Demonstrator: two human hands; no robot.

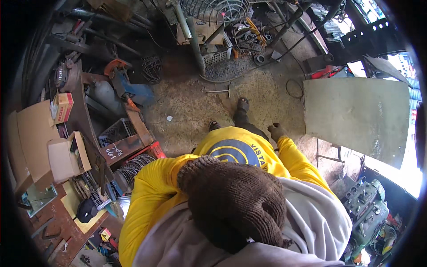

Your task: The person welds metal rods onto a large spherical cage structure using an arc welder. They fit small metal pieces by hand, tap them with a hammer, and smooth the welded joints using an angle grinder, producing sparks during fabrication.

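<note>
Remotely, I saw the brown knit-gloved left hand (233, 200) over loose grey fabric (318, 213), the dark-gloved right hand (278, 131) well apart; I couldn't tell either's grip. The fabric looked soft, light, best pinched at folds beside the left.

The one view looks steeply down from the wearer's head through the left of two wide fisheye lenses, tilted a little forward. Nearest and largest in it is brown ribbed knitwork (235, 200), low in the middle; beyond lie the yellow shirt (275, 159) and a dark shoe (242, 104), then the concrete floor (182, 100). The round wire guard (215, 11) stands farther off at the top edge. Rounded black corners enclose it all, and the grey-green sheet (356, 118) bows toward the right rim.
</note>
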